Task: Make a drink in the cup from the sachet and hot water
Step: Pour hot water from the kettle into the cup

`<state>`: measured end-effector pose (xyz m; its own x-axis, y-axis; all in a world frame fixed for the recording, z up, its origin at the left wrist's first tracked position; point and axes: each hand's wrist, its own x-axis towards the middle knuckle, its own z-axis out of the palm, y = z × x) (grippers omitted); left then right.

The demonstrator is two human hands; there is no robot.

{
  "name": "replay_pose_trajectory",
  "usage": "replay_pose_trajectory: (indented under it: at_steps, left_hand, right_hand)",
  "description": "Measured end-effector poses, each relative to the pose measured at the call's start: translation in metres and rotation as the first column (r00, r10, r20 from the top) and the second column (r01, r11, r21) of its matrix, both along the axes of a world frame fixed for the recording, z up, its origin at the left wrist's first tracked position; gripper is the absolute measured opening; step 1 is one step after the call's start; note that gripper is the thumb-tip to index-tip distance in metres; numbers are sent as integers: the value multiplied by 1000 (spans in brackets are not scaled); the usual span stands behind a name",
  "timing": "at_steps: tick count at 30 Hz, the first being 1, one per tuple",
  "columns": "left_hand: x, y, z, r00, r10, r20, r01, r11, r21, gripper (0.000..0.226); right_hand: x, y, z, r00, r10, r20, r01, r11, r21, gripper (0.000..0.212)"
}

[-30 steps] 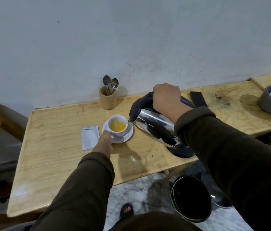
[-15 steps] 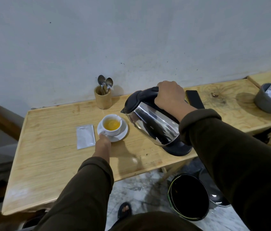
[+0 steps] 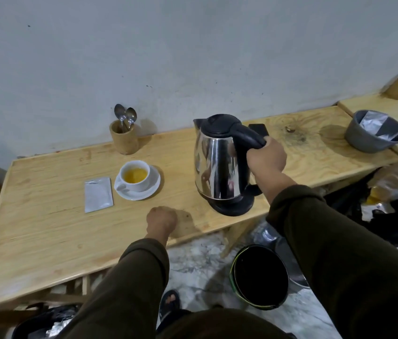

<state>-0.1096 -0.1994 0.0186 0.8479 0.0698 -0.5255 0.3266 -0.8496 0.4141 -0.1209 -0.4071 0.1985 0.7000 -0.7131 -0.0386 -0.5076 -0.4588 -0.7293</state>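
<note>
A white cup [image 3: 141,183] holding yellow liquid stands on a white saucer [image 3: 152,190] on the wooden table [image 3: 46,228]. A silver sachet [image 3: 98,198] lies flat just left of the saucer. The steel kettle [image 3: 220,165] with a black lid and handle stands upright on its black base, right of the cup. My right hand [image 3: 266,159] is shut on the kettle's handle. My left hand [image 3: 161,220] is a closed fist near the table's front edge, below the saucer and apart from it, holding nothing.
A wooden holder [image 3: 123,140] with two spoons stands against the wall behind the cup. A grey bowl [image 3: 369,140] with foil packets sits at the far right. A black bin [image 3: 260,277] stands on the floor under the table edge. A dark flat object [image 3: 259,129] lies behind the kettle.
The kettle went from tilted over the cup to upright on the table at the right. My left hand let go of the saucer and drew back toward the front edge.
</note>
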Motion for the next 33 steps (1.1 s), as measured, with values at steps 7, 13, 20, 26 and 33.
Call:
replay_pose_trajectory:
  at_steps: [7, 13, 20, 26, 33]
  left_hand:
    - [-21, -44, -17, 975, -212, -65, 217, 972, 88, 48]
    - [-21, -46, -33, 921, -345, -179, 378, 903, 205, 56]
    - [-25, -46, -21, 907, -400, -134, 418, 896, 151, 60]
    - [-26, -44, -19, 911, -395, -117, 409, 902, 139, 61]
    - [-27, -47, -16, 907, -396, -144, 415, 898, 145, 64]
  right_hand:
    - [-37, -27, -32, 989, -120, 89, 107, 986, 131, 30]
    - [-47, -40, -49, 977, -173, 125, 148, 972, 185, 18]
    - [-42, -42, -54, 979, -155, 131, 129, 973, 192, 19]
    - [-41, -41, -60, 990, -91, 111, 73, 984, 162, 21]
    - [-47, -45, -63, 993, -68, 101, 51, 985, 166, 15]
